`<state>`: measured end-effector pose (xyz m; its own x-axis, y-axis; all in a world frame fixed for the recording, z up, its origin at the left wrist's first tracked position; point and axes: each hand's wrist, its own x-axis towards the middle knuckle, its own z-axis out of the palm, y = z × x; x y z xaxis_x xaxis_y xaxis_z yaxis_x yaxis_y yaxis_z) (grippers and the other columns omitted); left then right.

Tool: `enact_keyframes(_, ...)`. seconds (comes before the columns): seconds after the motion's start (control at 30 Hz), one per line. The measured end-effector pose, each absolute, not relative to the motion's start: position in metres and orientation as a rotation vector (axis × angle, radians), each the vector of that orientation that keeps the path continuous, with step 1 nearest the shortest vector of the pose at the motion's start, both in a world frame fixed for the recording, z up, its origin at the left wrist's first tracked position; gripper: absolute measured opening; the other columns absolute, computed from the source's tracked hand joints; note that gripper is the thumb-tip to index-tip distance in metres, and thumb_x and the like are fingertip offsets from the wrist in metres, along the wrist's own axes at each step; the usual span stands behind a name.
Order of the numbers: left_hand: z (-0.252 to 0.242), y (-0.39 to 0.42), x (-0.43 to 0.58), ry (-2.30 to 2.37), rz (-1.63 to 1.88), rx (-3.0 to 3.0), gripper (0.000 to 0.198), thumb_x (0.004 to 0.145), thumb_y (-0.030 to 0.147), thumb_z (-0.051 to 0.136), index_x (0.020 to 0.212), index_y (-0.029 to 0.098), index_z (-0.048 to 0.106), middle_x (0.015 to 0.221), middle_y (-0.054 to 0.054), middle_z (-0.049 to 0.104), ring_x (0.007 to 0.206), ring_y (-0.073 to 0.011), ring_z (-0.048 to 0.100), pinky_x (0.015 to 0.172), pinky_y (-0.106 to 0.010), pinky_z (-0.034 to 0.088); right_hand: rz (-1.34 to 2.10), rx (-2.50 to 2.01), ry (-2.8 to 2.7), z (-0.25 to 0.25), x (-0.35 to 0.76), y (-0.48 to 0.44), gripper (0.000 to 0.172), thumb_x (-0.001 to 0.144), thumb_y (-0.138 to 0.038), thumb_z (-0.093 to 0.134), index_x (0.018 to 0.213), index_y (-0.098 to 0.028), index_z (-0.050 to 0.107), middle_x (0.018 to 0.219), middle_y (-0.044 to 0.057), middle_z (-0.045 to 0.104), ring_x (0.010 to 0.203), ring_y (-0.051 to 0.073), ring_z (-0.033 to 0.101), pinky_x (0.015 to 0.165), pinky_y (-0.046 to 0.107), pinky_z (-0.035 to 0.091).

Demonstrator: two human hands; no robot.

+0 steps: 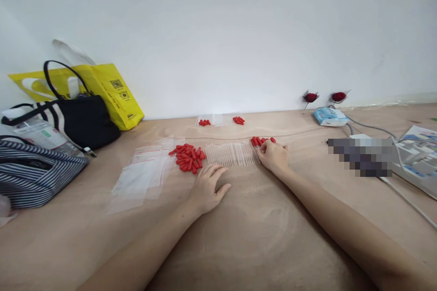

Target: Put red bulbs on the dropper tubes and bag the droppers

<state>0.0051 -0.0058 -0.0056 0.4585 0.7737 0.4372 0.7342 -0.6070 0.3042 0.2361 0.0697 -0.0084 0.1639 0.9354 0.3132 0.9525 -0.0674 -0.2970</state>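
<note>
My left hand (207,185) lies flat on the wooden table (246,236), fingers stretched out, just below a row of clear plastic tubes (230,153). A pile of red caps (188,157) sits left of the tubes, close to my left fingertips. My right hand (273,155) rests at the right end of the row, fingers curled over a few red caps (260,140); whether it grips one I cannot tell. Clear zip bags (145,170) lie left of the pile.
At the back by the wall lie small clear bags with red caps (220,121). Left stand a black handbag (87,120), a yellow bag (109,93) and a striped bag (37,170). Right are a tissue pack (330,116), cables (403,195) and booklets (414,157).
</note>
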Motion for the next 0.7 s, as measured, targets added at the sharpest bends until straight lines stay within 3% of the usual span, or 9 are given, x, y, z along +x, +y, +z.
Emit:
enact_keyframes(0.2, -0.007, -0.006, 0.006, 1.396, 0.846, 2.661, 0.014, 0.075, 0.027, 0.057, 0.087, 0.020, 0.060, 0.106, -0.008, 0.055, 0.103, -0.0259, 0.048, 0.087, -0.044, 0.038, -0.053, -2.039, -1.915, 0.003, 0.228, 0.066, 0.027, 0.076, -0.033, 0.043, 0.068, -0.020, 0.065, 0.074, 0.009, 0.065, 0.080, 0.025, 0.056, 0.076, 0.041, 0.027)
enact_keyframes(0.3, -0.006, -0.007, 0.007, 1.472, 0.875, 2.662, 0.008, 0.075, 0.026, 0.056, 0.080, 0.020, 0.059, 0.095, -0.006, 0.058, 0.094, -0.0235, 0.051, 0.080, -0.041, 0.039, -0.091, -2.100, -1.984, 0.005, 0.223, 0.064, 0.028, 0.076, -0.030, 0.042, 0.067, -0.018, 0.066, 0.072, 0.011, 0.064, 0.078, 0.025, 0.056, 0.075, 0.042, 0.028)
enact_keyframes(0.47, 0.001, 0.003, 0.002, 1.896, 0.983, 2.605, 0.018, 0.076, 0.033, 0.054, 0.065, 0.019, 0.053, 0.070, -0.004, 0.056, 0.072, -0.0217, 0.051, 0.068, -0.037, 0.037, -0.175, -2.120, -2.063, 0.001, 0.216, 0.065, 0.022, 0.075, -0.023, 0.044, 0.074, -0.017, 0.065, 0.078, 0.014, 0.064, 0.086, 0.027, 0.053, 0.078, 0.045, 0.026)
enact_keyframes(0.7, 0.008, 0.030, -0.027, 2.311, 0.989, 2.556, 0.019, 0.071, 0.037, 0.060, 0.082, 0.022, 0.061, 0.083, -0.007, 0.058, 0.083, -0.0277, 0.049, 0.074, -0.041, 0.033, -0.187, -2.069, -2.082, 0.001, 0.218, 0.062, 0.021, 0.075, -0.019, 0.043, 0.077, -0.017, 0.064, 0.079, 0.015, 0.063, 0.089, 0.030, 0.051, 0.078, 0.046, 0.026)
